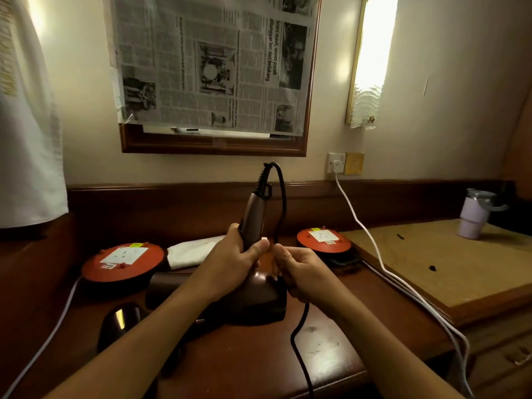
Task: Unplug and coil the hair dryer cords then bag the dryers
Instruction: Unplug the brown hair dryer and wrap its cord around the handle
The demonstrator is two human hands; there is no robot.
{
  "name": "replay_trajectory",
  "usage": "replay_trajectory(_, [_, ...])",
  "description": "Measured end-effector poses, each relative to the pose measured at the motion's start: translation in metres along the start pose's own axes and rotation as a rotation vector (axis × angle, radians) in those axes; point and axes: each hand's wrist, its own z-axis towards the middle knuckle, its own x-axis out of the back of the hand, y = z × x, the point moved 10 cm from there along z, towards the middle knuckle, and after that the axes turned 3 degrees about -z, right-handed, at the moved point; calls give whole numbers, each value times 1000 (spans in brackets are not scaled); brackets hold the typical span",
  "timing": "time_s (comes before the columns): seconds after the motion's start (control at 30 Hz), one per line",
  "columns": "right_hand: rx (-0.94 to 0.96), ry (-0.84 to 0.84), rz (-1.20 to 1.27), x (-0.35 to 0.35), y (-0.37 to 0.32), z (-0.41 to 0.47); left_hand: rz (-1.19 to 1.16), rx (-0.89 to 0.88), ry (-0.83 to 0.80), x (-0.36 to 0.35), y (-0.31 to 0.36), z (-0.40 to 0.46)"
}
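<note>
A dark brown hair dryer (259, 300) stands nozzle-down on the wooden desk (331, 349), its handle (254, 214) pointing up and away. My left hand (239, 257) grips the lower handle. The black cord (283, 203) leaves the handle tip, loops over and drops down to my right hand (296, 269), which pinches it. Below that hand the cord (299, 335) trails across the desk toward the front edge. A second dark dryer (121, 321) lies at the lower left, partly hidden by my left forearm. A white cloth bag (193, 250) lies behind my hands.
Two orange extension reels (123, 262) (324, 239) with sockets sit left and right. White cables (374, 249) run from a wall socket (336, 163) across the lower beige counter (449, 263), where a lilac tumbler (475, 217) stands. A newspaper-covered framed mirror (213, 67) hangs on the wall.
</note>
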Motion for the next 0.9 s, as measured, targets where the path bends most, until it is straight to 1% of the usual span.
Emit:
replay_trajectory(0.13, [-100, -101, -122, -4, 6, 4, -69, 3, -113, -9, -2, -2])
replay_trajectory(0.2, [-110, -131, -164, -4, 5, 5, -110, 19, -144, -12, -2, -2])
replay_trajectory(0.3, [-81, -139, -221, -3, 2, 8, -83, 9, -161, -16, 0, 0])
replay_trajectory(0.43, [0, -148, -245, -6, -4, 8, 3, -18, -115, -18, 5, -1])
replay_trajectory(0.53, [61, -139, -293, -9, -8, 6, -14, -7, -97, -18, 6, -2])
replay_trajectory(0.63, [77, -191, -218, -13, -4, 2, -16, -14, -95, -15, 6, -2])
replay_trajectory(0.73, [35, -258, -110, -11, 8, -2, 66, -36, -124, -16, 12, -4])
replay_trajectory(0.9, [-63, -379, 216, -20, 39, -14, 93, 7, -174, -16, 17, -9])
